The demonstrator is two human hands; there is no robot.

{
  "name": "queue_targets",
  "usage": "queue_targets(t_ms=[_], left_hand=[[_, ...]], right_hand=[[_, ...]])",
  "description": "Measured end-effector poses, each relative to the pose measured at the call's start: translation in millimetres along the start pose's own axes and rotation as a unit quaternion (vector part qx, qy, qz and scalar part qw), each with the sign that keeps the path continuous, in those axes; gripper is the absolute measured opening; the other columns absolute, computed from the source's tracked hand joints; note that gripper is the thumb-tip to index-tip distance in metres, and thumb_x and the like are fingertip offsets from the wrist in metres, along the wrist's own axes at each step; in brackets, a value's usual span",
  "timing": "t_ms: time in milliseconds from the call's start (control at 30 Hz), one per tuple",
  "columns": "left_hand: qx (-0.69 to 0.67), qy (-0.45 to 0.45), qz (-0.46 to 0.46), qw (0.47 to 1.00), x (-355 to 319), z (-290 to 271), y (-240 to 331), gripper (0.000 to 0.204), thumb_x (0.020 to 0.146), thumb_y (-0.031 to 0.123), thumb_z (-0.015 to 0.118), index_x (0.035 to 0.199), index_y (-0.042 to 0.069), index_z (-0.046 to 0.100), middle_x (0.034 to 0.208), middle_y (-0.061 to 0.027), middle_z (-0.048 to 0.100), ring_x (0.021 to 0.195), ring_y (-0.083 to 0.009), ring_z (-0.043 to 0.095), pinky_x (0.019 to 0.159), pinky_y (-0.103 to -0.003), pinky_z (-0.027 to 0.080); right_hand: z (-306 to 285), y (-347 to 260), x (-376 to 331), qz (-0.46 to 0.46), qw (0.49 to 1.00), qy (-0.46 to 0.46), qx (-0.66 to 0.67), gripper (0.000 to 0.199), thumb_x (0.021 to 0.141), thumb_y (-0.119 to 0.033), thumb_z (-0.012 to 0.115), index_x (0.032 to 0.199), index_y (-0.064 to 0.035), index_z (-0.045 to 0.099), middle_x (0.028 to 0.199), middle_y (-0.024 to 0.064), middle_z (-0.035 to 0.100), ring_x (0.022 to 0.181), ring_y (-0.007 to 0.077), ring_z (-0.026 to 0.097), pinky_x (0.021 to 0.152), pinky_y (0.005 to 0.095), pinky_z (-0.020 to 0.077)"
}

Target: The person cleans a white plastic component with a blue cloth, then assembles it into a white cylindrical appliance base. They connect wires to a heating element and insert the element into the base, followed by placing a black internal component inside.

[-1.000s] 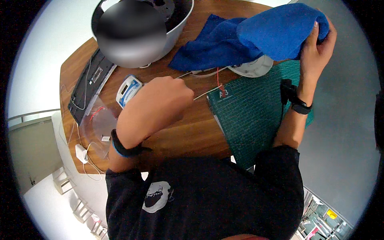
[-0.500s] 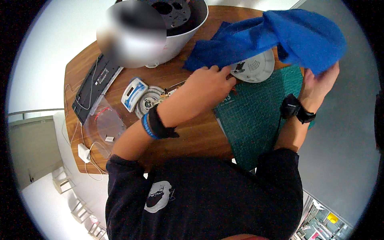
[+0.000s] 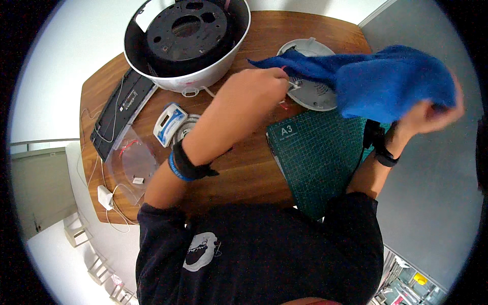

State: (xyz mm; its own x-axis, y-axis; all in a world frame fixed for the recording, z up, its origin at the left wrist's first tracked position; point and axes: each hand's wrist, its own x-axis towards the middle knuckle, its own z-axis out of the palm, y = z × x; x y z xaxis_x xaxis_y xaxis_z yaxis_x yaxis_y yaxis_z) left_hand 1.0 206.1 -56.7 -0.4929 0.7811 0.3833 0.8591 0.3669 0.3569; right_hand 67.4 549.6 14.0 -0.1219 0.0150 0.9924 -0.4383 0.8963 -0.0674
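Our right hand [image 3: 432,117] curls its fingers round one end of the blue cloth [image 3: 391,84], which stretches across the right edge of the wooden table [image 3: 244,185]. Our left hand [image 3: 249,96] is at its other end, by the round cover [image 3: 316,96]; we cannot tell its grip. White characters mark the green mat's [image 3: 325,162] far-left corner.

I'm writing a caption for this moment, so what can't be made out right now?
- Left fingertips, head view: hidden by the left hand itself, so its grip is unclear.
- Right fingertips, head view: blurred at the right hand and partly behind the blue cloth.
- Middle of the grey round cover, head view: under the cloth.
- Far rim of the white tub, head view: cut off by the top edge.
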Motion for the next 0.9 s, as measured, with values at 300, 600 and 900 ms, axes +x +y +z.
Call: queue_targets(t_ms=[300, 600, 900], left_hand=[[0.230, -0.182, -0.080, 0.953, -39, -53, 6, 0.013, 0.095, 0.015, 0.073, 0.100, 0.005, 0.080, 0.111, -0.0130, 0.080, 0.107, -0.0332, 0.075, 0.094, -0.045, 0.062], [0.205, -0.047, 0.044, 0.977, -34, 12, 28, 0.021, 0.097, 0.016, 0.070, 0.107, 0.001, 0.080, 0.147, -0.0208, 0.072, 0.120, -0.0351, 0.074, 0.099, -0.048, 0.063], [0.165, -0.153, -0.034, 0.974, -36, 57, -13, 0.036, 0.100, 0.018, 0.069, 0.128, -0.004, 0.072, 0.144, -0.0256, 0.072, 0.108, -0.0374, 0.079, 0.094, -0.049, 0.065]], right_hand=[[53, -32, -48, 0.032, 0.795, -0.606, 0.019, 0.075, 0.093, -0.025, 0.093, 0.161, -0.0192, 0.063, 0.159, 0.0214, 0.061, 0.138, 0.0450, 0.066, 0.118, 0.0482, 0.0546], [69, -6, -71, 0.107, 0.743, -0.659, 0.056, 0.065, 0.090, -0.006, 0.086, 0.151, -0.0142, 0.062, 0.142, 0.0242, 0.066, 0.127, 0.0492, 0.068, 0.109, 0.0529, 0.0571], [14, 5, -4, 0.103, 0.889, -0.428, -0.126, 0.060, 0.086, 0.014, 0.075, 0.140, -0.0117, 0.073, 0.135, 0.0171, 0.068, 0.131, 0.0389, 0.068, 0.111, 0.0458, 0.0554]])
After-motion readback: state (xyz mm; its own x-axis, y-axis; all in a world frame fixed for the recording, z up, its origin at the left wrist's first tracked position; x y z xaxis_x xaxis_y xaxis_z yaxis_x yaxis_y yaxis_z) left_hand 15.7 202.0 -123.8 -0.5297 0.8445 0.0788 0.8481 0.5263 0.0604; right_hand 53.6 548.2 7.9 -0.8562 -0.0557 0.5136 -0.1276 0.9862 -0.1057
